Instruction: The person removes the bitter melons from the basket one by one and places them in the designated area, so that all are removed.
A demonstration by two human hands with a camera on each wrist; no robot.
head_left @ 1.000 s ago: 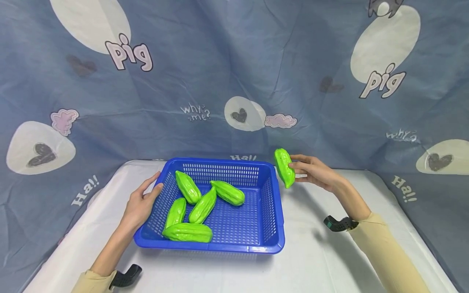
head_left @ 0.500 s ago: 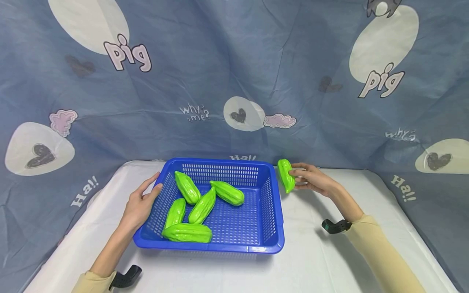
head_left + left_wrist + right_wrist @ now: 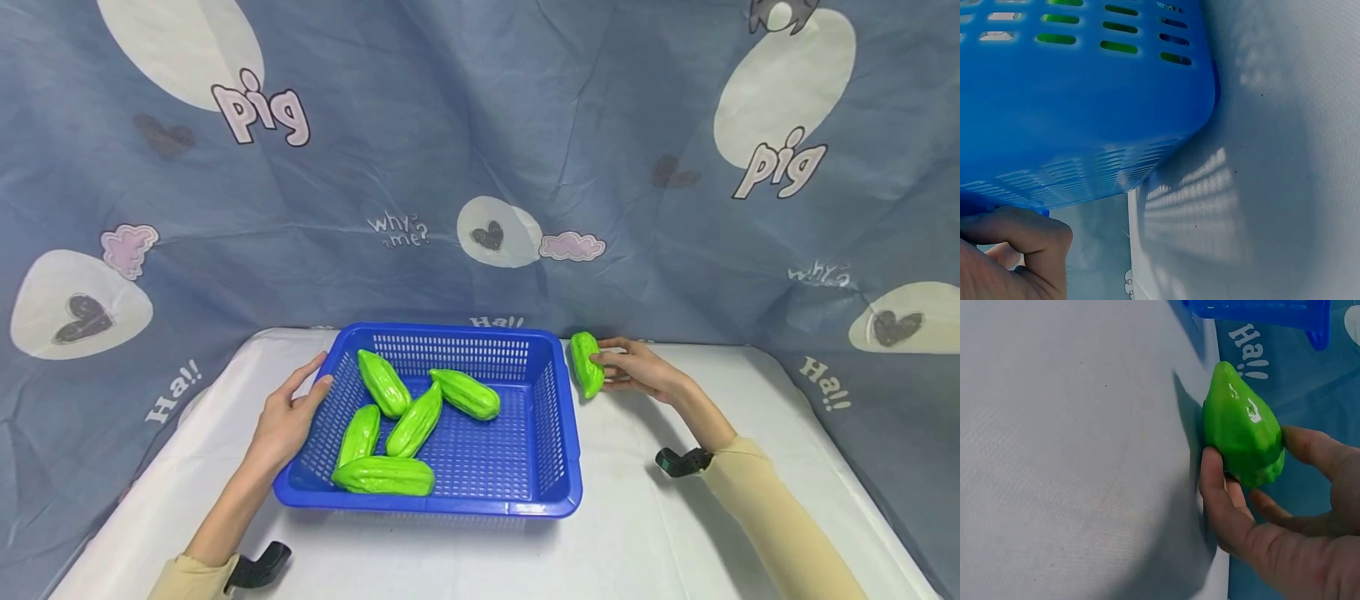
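My right hand (image 3: 641, 369) pinches a glossy green bitter melon (image 3: 583, 363), ribbed and tapered to a point, just right of the blue basket (image 3: 483, 462). In the right wrist view, thumb and fingertips clasp the bitter melon (image 3: 1241, 428) from opposite sides, close over the white tabletop. My left hand (image 3: 281, 423) grips the basket's left rim. The left wrist view shows bent fingers (image 3: 1029, 234) at the edge of the basket (image 3: 1079, 103). Inside the basket lie several more green bitter melons (image 3: 415, 422), mostly toward its left half.
A white cloth (image 3: 622, 517) covers the table under the basket. Behind it rises a blue printed curtain (image 3: 420, 150), close to the basket's far rim. A black wrist device (image 3: 682, 462) sits on the right forearm, another black device (image 3: 258, 567) on the left.
My right hand has lowered the held bitter melon toward the tabletop, beside the basket's far right corner. The left hand and the basket have stayed in place.
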